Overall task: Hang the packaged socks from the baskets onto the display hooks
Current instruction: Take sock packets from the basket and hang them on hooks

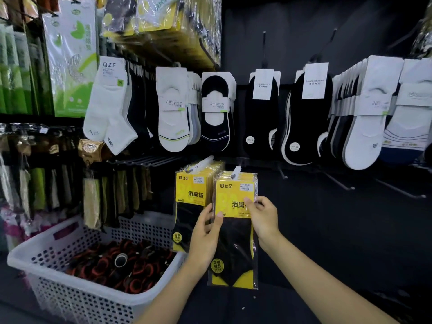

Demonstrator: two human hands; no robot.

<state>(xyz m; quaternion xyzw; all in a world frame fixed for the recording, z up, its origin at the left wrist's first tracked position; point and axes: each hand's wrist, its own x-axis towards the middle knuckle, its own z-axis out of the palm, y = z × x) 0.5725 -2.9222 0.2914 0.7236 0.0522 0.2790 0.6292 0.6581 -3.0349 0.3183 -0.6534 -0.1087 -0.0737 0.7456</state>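
A stack of yellow-and-black packaged socks [233, 242] hangs on a display hook [235, 171] in the lower middle. My left hand [205, 232] grips the stack's left edge, thumb on the front pack. My right hand [263, 216] pinches its right edge near the yellow label. A second stack of the same yellow packs [189, 197] hangs on the neighbouring hook [203, 163] just to the left, partly behind my left hand. A white perforated basket [77, 298] at the lower left holds several dark socks with red-orange trim [121, 265].
Rows of white and black no-show socks [257, 113] hang above on the dark panel. Bare hooks [341, 183] jut out to the right of the yellow packs. Green and brown packaged goods [70, 54] fill the left wall.
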